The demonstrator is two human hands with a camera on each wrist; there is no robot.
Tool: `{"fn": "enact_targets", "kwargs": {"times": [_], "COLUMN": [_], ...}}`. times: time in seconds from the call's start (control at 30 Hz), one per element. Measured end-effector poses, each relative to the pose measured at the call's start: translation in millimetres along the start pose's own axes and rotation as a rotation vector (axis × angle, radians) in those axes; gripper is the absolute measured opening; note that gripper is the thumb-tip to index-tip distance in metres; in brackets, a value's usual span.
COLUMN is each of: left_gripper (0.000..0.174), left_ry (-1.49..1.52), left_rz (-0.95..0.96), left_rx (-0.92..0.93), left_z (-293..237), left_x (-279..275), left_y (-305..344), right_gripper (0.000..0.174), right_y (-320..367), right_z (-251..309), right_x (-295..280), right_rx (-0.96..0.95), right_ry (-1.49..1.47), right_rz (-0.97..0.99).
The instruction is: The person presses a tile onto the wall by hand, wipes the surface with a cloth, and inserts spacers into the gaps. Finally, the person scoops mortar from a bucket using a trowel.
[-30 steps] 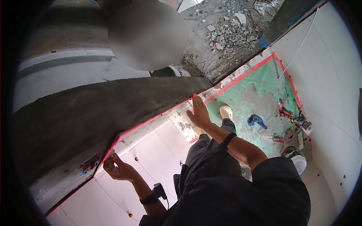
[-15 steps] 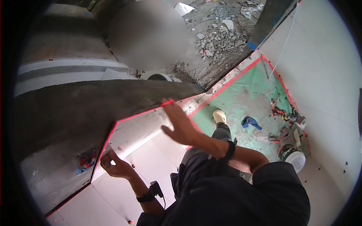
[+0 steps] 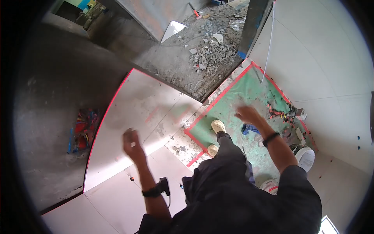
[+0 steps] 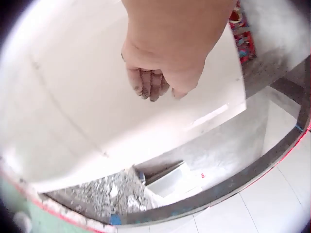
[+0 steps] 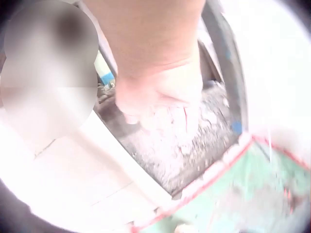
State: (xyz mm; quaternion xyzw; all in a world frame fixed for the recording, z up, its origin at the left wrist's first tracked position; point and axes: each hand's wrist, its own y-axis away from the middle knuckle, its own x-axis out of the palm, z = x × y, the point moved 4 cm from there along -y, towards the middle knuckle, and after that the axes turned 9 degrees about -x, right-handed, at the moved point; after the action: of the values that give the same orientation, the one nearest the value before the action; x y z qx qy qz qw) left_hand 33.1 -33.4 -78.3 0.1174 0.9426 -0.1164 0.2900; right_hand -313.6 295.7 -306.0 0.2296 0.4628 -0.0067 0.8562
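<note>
My left hand (image 3: pixel 133 147) is blurred with motion in front of a broad white slab (image 3: pixel 128 101) whose edge carries a bright red line. In the left wrist view its fingers (image 4: pixel 150 87) hang loosely curled, holding nothing, over the same pale surface. My right hand (image 3: pixel 249 114) is out to the right and overlaps the green floor sheet (image 3: pixel 230 113) in the head view. It looks empty too, its fingers loosely bent, and glare washes them out in the right wrist view.
Rubble (image 3: pixel 212 56) covers the floor beyond the slab. On the green sheet lie a blue cloth (image 3: pixel 249 129) and a power tool (image 3: pixel 292 114); a white bucket (image 3: pixel 304 158) stands nearby. Dark grey wall (image 3: pixel 50 101) rises at left, with a recess of coloured wires (image 3: pixel 83 130).
Both hands have come away from the red-lit edge. The right hand has swung right, the left slightly up and right. The view has shifted, so more of the white slab shows.
</note>
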Motion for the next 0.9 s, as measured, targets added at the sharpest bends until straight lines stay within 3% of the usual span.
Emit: {"fn": "enact_targets", "kwargs": {"times": [0.03, 0.07, 0.13, 0.2, 0.3, 0.33, 0.4, 0.47, 0.53, 0.6, 0.63, 0.7, 0.73, 0.77, 0.8, 0.83, 0.87, 0.9], "left_gripper": [0.024, 0.027, 0.042, 0.06, 0.055, 0.055, 0.052, 0.058, 0.064, 0.048, 0.048, 0.041, 0.04, 0.04, 0.044, 0.048, 0.053, 0.064], "left_ry": [0.083, 0.142, 0.519, 0.853, 1.206, 1.208, 1.302, 1.288, 1.277, 1.424, 1.413, 0.959, 0.84, 0.715, 0.668, 0.79, 0.799, 0.721], "left_rz": [0.115, 0.271, 0.534, 0.647, 0.363, 0.371, 0.325, 0.352, 0.382, 0.557, 0.543, 0.719, 0.835, 0.951, 0.819, 0.705, 0.408, 0.246], "left_rx": [-0.11, -0.196, -0.698, -0.909, -1.227, -1.215, -1.333, -1.244, -1.142, -1.241, -1.235, -1.176, -1.005, -0.827, -0.873, -0.925, -1.062, -1.015], "left_z": [29, 62, 94, 114, 127, 121, 118, 110, 108, 112, 102, 93, 116, 140, 130, 162, 174, 198], "left_x": [25, 54, 120, 179, 241, 253, 272, 285, 302, 315, 312, 303, 287, 263, 219, 180, 134, 82], "left_y": [9, 18, 44, 45, 14, 1, -10, -8, -14, -14, -8, 20, 30, 43, 58, 64, 70, 72], "right_gripper": [0.03, 0.03, 0.041, 0.052, 0.04, 0.04, 0.037, 0.036, 0.035, 0.031, 0.031, 0.024, 0.027, 0.029, 0.028, 0.027, 0.032, 0.036], "right_y": [46, 96, 184, 272, 364, 384, 419, 429, 418, 399, 385, 337, 309, 269, 226, 182, 137, 94], "right_z": [-19, -5, -17, -10, 15, 11, -1, -8, -9, -6, -23, -41, -45, -24, -21, -2, 23, 60], "right_x": [59, 69, 161, 217, 251, 267, 291, 304, 295, 280, 283, 283, 265, 201, 177, 137, 104, 61], "right_rx": [0.066, 0.241, 0.382, 0.542, 0.56, 0.558, 0.754, 0.766, 0.771, 0.872, 0.862, 0.371, 0.394, 0.46, 0.439, 0.392, 0.28, 0.159], "right_ry": [-0.109, -0.169, -0.073, -0.236, -0.369, -0.37, -0.645, -0.652, -0.658, -0.829, -0.842, -0.234, -0.334, -0.475, -0.468, -0.566, -0.637, -0.816], "right_rz": [-0.18, -0.132, -0.028, 0.054, -0.088, -0.101, -0.251, -0.314, -0.387, -0.42, -0.41, -0.148, -0.258, -0.348, -0.354, -0.386, -0.453, -0.446]}}
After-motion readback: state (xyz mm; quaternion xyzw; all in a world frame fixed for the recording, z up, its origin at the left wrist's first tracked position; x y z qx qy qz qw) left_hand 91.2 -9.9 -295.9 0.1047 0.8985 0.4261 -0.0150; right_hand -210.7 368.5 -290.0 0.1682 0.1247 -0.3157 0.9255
